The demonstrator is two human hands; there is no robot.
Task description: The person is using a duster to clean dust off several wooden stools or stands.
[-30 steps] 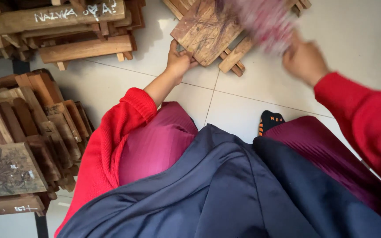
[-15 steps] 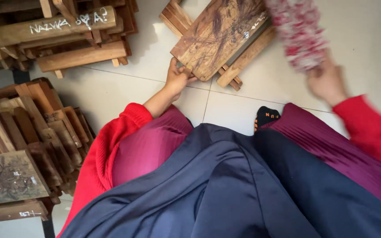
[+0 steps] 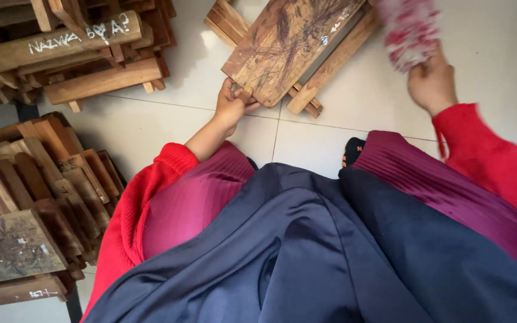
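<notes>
We have shifted the wooden board (image 3: 291, 45) up and right since half a second ago, and our left hand (image 3: 233, 106) still clamps its near corner. Our right hand (image 3: 432, 84), right of the board, stays clenched on a red-and-white duster (image 3: 410, 30). The board lies on white floor tiles (image 3: 169, 113), with stacked wooden pieces (image 3: 61, 54) left of it.

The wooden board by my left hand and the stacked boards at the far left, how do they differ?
The board lies alone on the white floor, held at its edge by the left hand; the stack is untouched. The board shows its flat, scribbled face; the stack shows mostly edges, packed side by side. Both are worn brown wood.
</notes>
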